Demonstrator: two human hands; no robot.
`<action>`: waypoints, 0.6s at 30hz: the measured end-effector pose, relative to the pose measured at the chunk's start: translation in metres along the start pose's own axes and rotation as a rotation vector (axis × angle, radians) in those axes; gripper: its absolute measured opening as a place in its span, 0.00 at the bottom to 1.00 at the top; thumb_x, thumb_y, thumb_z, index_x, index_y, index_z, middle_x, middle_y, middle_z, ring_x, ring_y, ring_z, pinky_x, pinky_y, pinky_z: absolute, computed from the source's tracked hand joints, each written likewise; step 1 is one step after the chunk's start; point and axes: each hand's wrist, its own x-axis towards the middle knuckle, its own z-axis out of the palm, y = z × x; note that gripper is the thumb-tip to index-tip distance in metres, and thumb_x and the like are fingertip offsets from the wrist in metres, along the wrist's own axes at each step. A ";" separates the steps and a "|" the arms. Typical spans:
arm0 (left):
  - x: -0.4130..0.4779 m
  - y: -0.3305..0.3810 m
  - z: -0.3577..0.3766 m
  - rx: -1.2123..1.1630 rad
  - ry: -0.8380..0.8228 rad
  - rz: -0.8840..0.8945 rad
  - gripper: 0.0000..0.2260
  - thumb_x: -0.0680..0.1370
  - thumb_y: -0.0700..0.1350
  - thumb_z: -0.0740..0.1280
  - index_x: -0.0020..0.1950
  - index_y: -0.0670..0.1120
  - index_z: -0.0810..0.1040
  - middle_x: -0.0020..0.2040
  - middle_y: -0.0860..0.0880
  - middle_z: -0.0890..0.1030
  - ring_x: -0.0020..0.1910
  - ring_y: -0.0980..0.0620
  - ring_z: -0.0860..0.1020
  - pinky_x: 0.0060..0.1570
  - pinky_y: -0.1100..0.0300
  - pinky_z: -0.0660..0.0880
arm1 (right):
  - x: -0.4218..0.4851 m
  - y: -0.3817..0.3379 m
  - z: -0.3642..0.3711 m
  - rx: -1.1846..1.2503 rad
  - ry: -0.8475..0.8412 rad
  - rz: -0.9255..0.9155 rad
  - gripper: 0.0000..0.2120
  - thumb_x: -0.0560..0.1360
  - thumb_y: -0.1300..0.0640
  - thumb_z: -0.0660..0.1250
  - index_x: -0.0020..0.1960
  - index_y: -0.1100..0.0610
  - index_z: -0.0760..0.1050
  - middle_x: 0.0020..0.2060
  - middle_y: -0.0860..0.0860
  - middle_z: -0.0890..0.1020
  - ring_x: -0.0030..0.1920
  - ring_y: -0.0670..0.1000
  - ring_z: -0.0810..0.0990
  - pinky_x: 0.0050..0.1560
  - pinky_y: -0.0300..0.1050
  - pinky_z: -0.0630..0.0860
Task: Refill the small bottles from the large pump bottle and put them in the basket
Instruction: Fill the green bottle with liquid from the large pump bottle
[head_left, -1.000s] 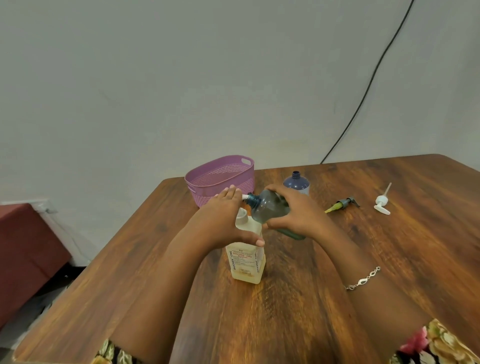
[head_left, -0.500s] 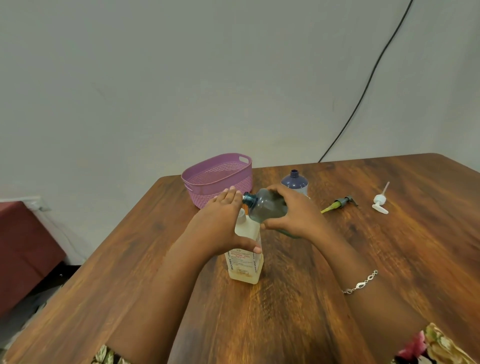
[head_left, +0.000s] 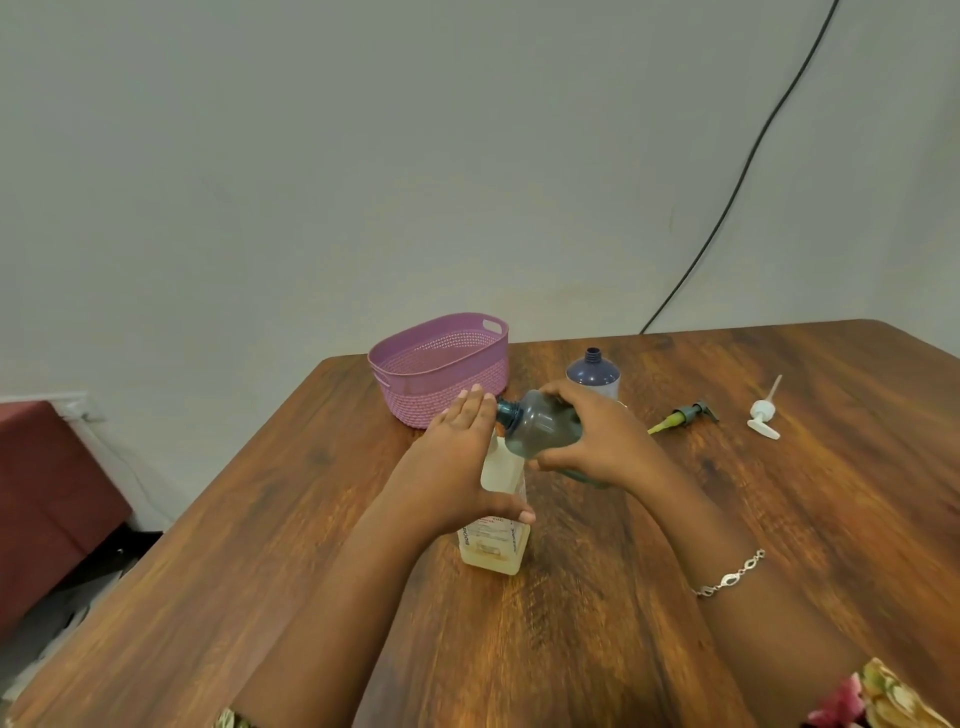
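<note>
My right hand (head_left: 597, 447) grips a grey-green translucent bottle (head_left: 540, 431), tipped on its side with its open neck pointing left over a pale square bottle (head_left: 496, 540) standing on the table. My left hand (head_left: 457, 467) holds that pale bottle around its upper part, thumb across the front, fingers straight up beside the tipped neck. The pale bottle's mouth is hidden behind my hands. A dark blue bottle (head_left: 593, 371) without a cap stands just behind. The purple basket (head_left: 441, 384) sits behind my left hand.
A green pump head (head_left: 685, 415) and a white pump head (head_left: 763, 415) lie on the wooden table (head_left: 779, 519) to the right. A black cable (head_left: 737, 182) runs down the wall. A dark red seat (head_left: 47, 493) stands off the table's left edge.
The tipped bottle's neck has shifted slightly left and level over the pale bottle. Both hands keep their holds.
</note>
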 end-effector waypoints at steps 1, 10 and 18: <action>0.000 0.000 0.000 0.004 0.002 0.001 0.50 0.69 0.63 0.68 0.77 0.45 0.39 0.77 0.48 0.40 0.75 0.53 0.40 0.70 0.61 0.42 | 0.000 -0.001 0.000 -0.001 0.001 0.003 0.33 0.64 0.51 0.76 0.65 0.49 0.66 0.59 0.48 0.75 0.56 0.48 0.73 0.53 0.45 0.73; 0.003 -0.003 0.001 -0.115 0.161 0.032 0.43 0.70 0.64 0.66 0.77 0.49 0.49 0.77 0.53 0.49 0.75 0.57 0.46 0.70 0.62 0.46 | 0.001 -0.004 -0.005 -0.008 0.019 -0.009 0.35 0.64 0.50 0.75 0.67 0.49 0.65 0.60 0.47 0.74 0.56 0.47 0.72 0.53 0.44 0.72; 0.003 -0.005 0.010 -0.106 0.150 0.026 0.41 0.72 0.61 0.66 0.77 0.50 0.48 0.77 0.54 0.48 0.75 0.58 0.45 0.70 0.62 0.45 | -0.002 0.001 -0.002 0.018 -0.004 -0.013 0.33 0.64 0.53 0.75 0.66 0.50 0.66 0.59 0.48 0.74 0.52 0.45 0.70 0.49 0.40 0.69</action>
